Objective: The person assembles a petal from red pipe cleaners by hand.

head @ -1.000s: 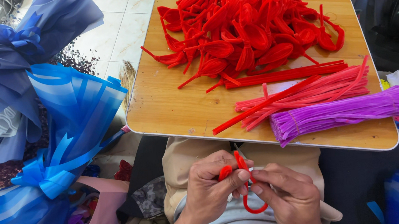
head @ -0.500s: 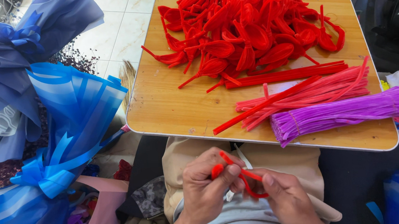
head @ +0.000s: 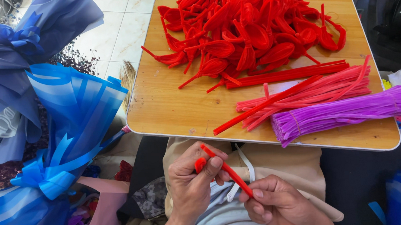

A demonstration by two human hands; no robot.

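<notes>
1. Both my hands pinch one red pipe cleaner over my lap: left hand grips its curled end, right hand its straight end.
2. Beyond, the surface carries red loops and purple stems.

A single view is provided, taken from a camera worn on the head and directed steeply downward over the lap. The hands are seen close at the lower edge. A wooden table is seen just beyond, filling the upper centre and right. The floor tiles appear at top left. No second view is supplied, so no overlap is recorded.
</notes>
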